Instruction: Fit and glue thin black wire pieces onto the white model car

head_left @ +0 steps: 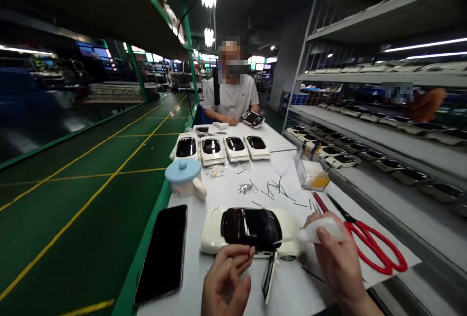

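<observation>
white squeeze bottle (321,229) sits pinched in the right hand (337,257), its thin nozzle (288,239) reaching to the black roof (251,228) of a cream model car body (213,231) on the worktop (292,291). left hand (226,279) curls just beside the car, fingertips pressed together, and i cannot tell if they hold anything

A black phone (161,254) lies at the left edge of the worktop (292,291), red scissors (375,248) at its right. Four white model cars (222,148) stand farther along, beside a blue-lidded pot (184,177).

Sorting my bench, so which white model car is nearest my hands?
The white model car just beyond your left hand and right hand, lying crosswise; the four in the row farther up sit lengthwise.
</observation>
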Demonstrator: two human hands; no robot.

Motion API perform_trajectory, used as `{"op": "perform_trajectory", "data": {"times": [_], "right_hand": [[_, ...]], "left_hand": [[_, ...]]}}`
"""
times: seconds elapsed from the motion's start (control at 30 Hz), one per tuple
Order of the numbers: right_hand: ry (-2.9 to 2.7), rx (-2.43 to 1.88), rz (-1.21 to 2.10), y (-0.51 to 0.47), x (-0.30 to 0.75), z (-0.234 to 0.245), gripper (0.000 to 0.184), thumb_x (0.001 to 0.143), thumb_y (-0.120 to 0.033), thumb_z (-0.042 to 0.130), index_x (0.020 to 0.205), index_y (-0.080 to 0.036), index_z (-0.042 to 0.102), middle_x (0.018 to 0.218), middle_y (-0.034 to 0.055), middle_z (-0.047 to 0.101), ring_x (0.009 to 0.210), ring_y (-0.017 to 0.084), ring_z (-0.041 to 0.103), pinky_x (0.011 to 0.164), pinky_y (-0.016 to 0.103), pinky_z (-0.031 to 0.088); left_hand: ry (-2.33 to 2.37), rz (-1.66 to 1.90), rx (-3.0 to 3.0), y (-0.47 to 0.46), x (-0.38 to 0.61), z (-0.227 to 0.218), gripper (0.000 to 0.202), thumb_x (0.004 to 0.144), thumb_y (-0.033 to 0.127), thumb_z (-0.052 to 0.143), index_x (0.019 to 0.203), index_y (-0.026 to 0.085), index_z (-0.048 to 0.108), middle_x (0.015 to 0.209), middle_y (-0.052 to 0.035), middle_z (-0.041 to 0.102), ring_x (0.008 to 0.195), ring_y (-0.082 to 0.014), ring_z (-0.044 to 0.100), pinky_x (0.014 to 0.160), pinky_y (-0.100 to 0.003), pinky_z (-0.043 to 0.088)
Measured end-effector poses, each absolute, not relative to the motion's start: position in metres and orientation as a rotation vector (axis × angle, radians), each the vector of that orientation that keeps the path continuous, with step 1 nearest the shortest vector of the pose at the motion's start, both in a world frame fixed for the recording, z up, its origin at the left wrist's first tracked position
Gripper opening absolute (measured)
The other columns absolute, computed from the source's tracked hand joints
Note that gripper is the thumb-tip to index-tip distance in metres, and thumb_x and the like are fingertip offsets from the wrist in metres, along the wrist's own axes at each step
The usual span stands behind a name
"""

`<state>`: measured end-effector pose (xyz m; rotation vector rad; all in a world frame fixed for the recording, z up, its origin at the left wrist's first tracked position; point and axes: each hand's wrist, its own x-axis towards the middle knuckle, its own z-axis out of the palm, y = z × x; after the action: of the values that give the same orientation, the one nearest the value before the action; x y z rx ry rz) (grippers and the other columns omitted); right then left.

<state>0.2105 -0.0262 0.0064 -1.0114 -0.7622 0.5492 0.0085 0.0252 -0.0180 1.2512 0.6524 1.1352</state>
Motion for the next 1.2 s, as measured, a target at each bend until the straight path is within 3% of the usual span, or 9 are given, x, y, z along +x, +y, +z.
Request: {"op": "perform_trajectory", "data": {"times": [0.13,0.33,0.6,0.77,1.2], "right_hand": [[-1.203,-1.171,0.271,-0.037,0.195,0.007,0.004,0.083,-0.020,0.061,0.084,-0.019,0.057,0.078,0.0034,0.052,0.073,0.014,0.051,0.058,0.023,0.041],[-1.495,-1.232,0.081,-0.031,0.183,0.001,0.011,0.084,-0.009,0.056,0.089,-0.019,0.055,0.076,0.0024,0.050,0.074,0.015,0.049,0.064,0.027,0.040],[-1.494,-1.283,0.067,-0.024,0.180,-0.011,0.010,0.085,-0.008,0.054,0.088,-0.018,0.054,0.074,0.0008,0.047,0.074,0.013,0.046,0.064,0.028,0.039],[-1.509,-1.286,0.043,-0.024,0.178,-0.012,0.010,0.085,-0.009,0.054,0.089,-0.018,0.054,0.075,0.0013,0.048,0.075,0.014,0.046,0.065,0.030,0.038],[-1.601,-1.273,-0.019,-0.020,0.173,-0.009,0.006,0.083,-0.013,0.056,0.088,-0.016,0.054,0.070,0.0013,0.050,0.069,0.014,0.047,0.060,0.031,0.040]], "left_hand": [[0.665,1.119,1.285,0.022,0.008,-0.014,0.047,0.081,0.050,0.062,0.055,0.015,0.044,0.102,-0.0136,0.062,0.098,-0.0256,0.066,0.087,-0.035,0.057],[0.664,1.096,1.296,0.020,0.007,-0.010,0.045,0.083,0.047,0.060,0.056,0.015,0.043,0.103,-0.0128,0.061,0.099,-0.0249,0.065,0.088,-0.035,0.056],[0.704,1.136,1.203,0.019,0.008,-0.009,0.045,0.088,0.049,0.053,0.059,0.015,0.051,0.103,-0.0123,0.062,0.098,-0.0237,0.065,0.087,-0.034,0.056],[0.727,1.151,1.187,0.020,0.007,-0.005,0.054,0.089,0.056,0.047,0.053,0.016,0.045,0.102,-0.0123,0.063,0.096,-0.0231,0.065,0.086,-0.033,0.056],[0.697,1.166,1.178,0.020,0.008,-0.005,0.052,0.090,0.053,0.046,0.054,0.016,0.046,0.102,-0.0115,0.063,0.098,-0.0231,0.065,0.088,-0.032,0.055]]}}
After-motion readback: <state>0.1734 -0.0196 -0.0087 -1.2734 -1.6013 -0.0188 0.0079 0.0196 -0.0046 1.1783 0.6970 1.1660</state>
